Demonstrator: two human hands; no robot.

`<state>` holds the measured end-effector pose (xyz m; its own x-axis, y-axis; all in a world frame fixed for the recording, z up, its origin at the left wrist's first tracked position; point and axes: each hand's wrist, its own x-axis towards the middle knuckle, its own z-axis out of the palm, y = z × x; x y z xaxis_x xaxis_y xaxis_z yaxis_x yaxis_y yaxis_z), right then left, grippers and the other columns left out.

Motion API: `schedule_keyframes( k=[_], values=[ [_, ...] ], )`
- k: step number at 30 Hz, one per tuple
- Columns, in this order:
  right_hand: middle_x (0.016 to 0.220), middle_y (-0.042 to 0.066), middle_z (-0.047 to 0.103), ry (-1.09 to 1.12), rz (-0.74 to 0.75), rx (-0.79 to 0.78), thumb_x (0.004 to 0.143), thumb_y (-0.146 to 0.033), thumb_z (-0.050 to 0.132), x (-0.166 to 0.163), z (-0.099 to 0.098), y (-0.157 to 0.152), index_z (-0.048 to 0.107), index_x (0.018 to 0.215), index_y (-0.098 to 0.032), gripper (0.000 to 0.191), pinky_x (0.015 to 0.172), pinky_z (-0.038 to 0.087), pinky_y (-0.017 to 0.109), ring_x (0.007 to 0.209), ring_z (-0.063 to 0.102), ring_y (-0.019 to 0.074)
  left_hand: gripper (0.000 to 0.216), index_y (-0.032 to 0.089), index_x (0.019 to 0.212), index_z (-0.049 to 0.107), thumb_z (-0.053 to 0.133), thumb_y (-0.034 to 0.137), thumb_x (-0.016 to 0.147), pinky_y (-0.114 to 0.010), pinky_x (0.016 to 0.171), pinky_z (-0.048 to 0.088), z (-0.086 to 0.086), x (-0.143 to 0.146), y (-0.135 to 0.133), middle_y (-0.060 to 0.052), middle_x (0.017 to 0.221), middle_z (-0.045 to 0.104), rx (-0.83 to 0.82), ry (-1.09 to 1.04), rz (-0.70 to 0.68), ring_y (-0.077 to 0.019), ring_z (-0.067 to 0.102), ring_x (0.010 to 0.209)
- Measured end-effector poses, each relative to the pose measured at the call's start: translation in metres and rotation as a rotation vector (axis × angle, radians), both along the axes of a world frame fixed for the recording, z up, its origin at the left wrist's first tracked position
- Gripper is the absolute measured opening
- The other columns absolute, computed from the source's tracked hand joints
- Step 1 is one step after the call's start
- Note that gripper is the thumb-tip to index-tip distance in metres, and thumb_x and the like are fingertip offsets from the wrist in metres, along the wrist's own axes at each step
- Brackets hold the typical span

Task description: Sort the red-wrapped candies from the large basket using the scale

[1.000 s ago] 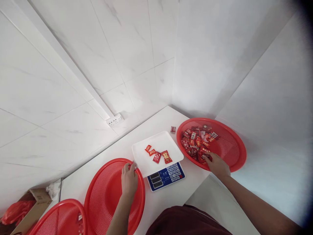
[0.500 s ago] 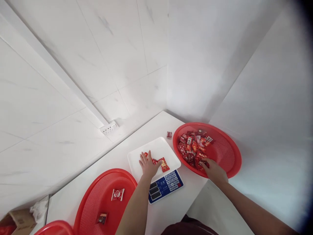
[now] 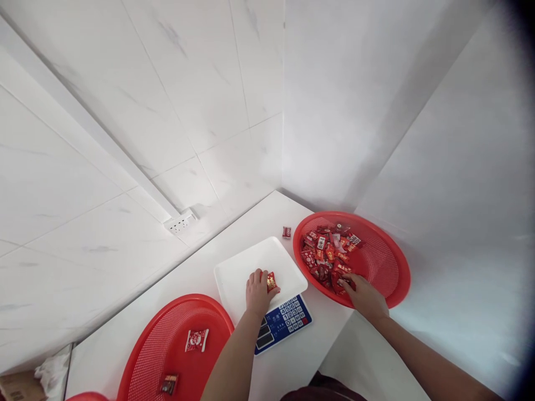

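My left hand (image 3: 257, 291) rests on the white pan of the scale (image 3: 238, 273), fingers closed round red wrapped candies (image 3: 271, 281). My right hand (image 3: 363, 295) lies in the near edge of the red basket (image 3: 388, 267) on the right, fingers curled among its heap of red candies (image 3: 328, 250). What those fingers hold is hidden. The scale's blue keypad (image 3: 288, 318) shows in front of the pan.
A second red basket (image 3: 167, 345) at lower left holds two wrapped candies (image 3: 196, 340). One loose candy (image 3: 286, 231) lies on the white counter behind the scale. A wall socket (image 3: 179, 223) sits on the tiled wall. Walls close the corner.
My left hand left the lower-left basket, where two candies now lie, moved onto the scale pan and closed over the candies there. My right hand stayed in the right basket.
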<state>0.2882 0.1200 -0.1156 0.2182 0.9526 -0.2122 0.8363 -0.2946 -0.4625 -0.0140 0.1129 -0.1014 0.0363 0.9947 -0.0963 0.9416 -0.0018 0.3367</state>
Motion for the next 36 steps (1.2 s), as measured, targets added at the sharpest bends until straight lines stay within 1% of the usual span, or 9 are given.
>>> schedule_keyframes(
  k=[3,9,14,19,22,25,29,32,36],
  values=[
    [0.111,0.005,0.061,-0.011,-0.004,-0.002,0.082,-0.051,0.036,0.0,-0.001,0.0,0.059,0.101,-0.026,0.039,0.069,0.048,0.036,0.095,0.059,0.0251,0.039,0.027,0.114,0.05,0.056,0.038,0.078,-0.034,0.087,0.043,0.005,-0.005,0.008,-0.006,0.121,0.05,-0.038,-0.101,0.087,-0.0222,0.046,0.111],
    [0.113,0.005,0.061,-0.005,-0.002,-0.022,0.083,-0.048,0.036,-0.001,0.001,0.001,0.058,0.103,-0.025,0.038,0.075,0.047,0.036,0.099,0.058,0.0239,0.025,0.021,0.104,0.053,0.051,0.026,0.079,-0.03,0.082,0.043,0.01,-0.019,0.009,-0.006,0.1,0.059,0.0,-0.227,0.189,-0.0189,0.054,0.095],
    [0.115,0.005,0.06,-0.009,0.001,-0.012,0.084,-0.048,0.035,-0.001,0.002,0.0,0.058,0.104,-0.025,0.039,0.076,0.047,0.037,0.1,0.058,0.0243,0.027,0.02,0.104,0.05,0.049,0.03,0.08,-0.029,0.077,0.045,0.023,-0.042,0.0,-0.005,0.094,0.062,0.071,-0.332,0.359,-0.0172,0.059,0.086],
    [0.116,0.006,0.059,-0.007,-0.004,-0.011,0.084,-0.048,0.037,0.0,0.0,0.001,0.059,0.105,-0.026,0.038,0.075,0.047,0.038,0.101,0.058,0.0253,0.043,0.02,0.109,0.048,0.05,0.048,0.076,-0.03,0.064,0.047,0.052,-0.08,-0.03,-0.004,0.084,0.066,0.118,-0.42,0.636,-0.0185,0.062,0.069],
    [0.115,0.006,0.06,-0.002,0.009,-0.004,0.084,-0.046,0.037,0.0,-0.002,0.001,0.059,0.104,-0.025,0.036,0.077,0.046,0.038,0.101,0.057,0.025,0.047,0.021,0.109,0.049,0.051,0.053,0.074,-0.031,0.067,0.047,0.066,-0.107,-0.068,-0.006,0.091,0.066,0.147,-0.38,0.762,-0.0214,0.063,0.078],
    [0.116,0.006,0.059,-0.004,0.01,-0.012,0.084,-0.048,0.037,0.001,-0.003,0.002,0.058,0.105,-0.024,0.039,0.075,0.046,0.038,0.101,0.057,0.0256,0.05,0.022,0.115,0.047,0.042,0.056,0.078,-0.035,0.071,0.047,0.065,-0.13,-0.112,-0.009,0.106,0.062,0.059,-0.172,0.768,-0.0246,0.061,0.089],
    [0.118,0.006,0.058,-0.015,0.005,-0.035,0.083,-0.05,0.035,0.001,-0.003,0.002,0.057,0.106,-0.024,0.04,0.073,0.047,0.037,0.1,0.057,0.0257,0.058,0.018,0.122,0.045,0.036,0.057,0.08,-0.046,0.086,0.043,0.045,-0.133,-0.144,-0.014,0.119,0.056,0.057,0.091,0.669,-0.0317,0.051,0.109],
    [0.117,0.006,0.059,-0.017,0.015,-0.037,0.083,-0.049,0.035,0.0,-0.002,0.001,0.057,0.106,-0.024,0.041,0.072,0.047,0.037,0.1,0.057,0.0264,0.05,0.018,0.121,0.049,0.032,0.049,0.086,-0.044,0.099,0.035,0.033,-0.108,-0.133,-0.012,0.124,0.054,0.174,0.127,0.498,-0.0291,0.044,0.118],
    [0.116,0.006,0.059,-0.02,0.003,-0.026,0.082,-0.049,0.037,0.0,-0.002,0.001,0.059,0.104,-0.024,0.04,0.07,0.046,0.036,0.098,0.058,0.0268,0.044,0.022,0.123,0.049,0.034,0.042,0.088,-0.037,0.099,0.036,0.029,-0.063,-0.082,-0.009,0.126,0.052,0.133,-0.009,0.206,-0.0236,0.044,0.118]
  ],
)
